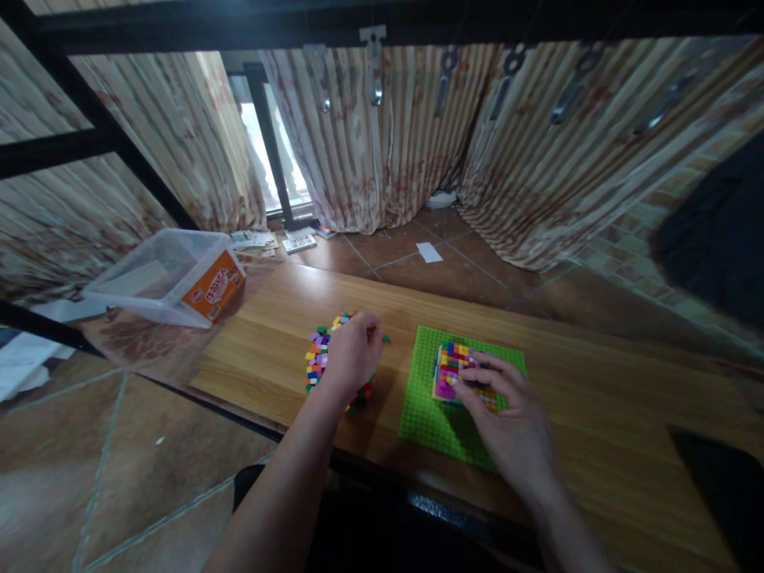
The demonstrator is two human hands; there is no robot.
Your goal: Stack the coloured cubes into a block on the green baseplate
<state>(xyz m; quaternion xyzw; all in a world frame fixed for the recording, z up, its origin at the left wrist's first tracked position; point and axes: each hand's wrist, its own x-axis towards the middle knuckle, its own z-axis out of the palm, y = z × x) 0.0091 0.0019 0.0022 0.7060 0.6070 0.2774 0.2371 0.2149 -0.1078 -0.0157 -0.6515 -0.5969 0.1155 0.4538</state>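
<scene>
A loose pile of small coloured toy bricks [316, 358] lies on the wooden table. My left hand [353, 354] is over the pile, its fingers curled inward and closed. What they hold, if anything, is hidden. To the right, a green studded baseplate [418, 406] carries a low block built of multicoloured bricks [450, 370]. My right hand [516, 414] reaches over this block from the right. Its thumb and index fingertips come close together at the block's top, and the other fingers arch above it. Part of the block is hidden under that hand.
A clear plastic bin [149, 278] with an orange label stands at the table's left end. A dark flat object [716, 485] lies at the right. Hooks [375, 72] hang from a black bar above. Papers [298, 241] lie beyond the table by the curtains [382, 159].
</scene>
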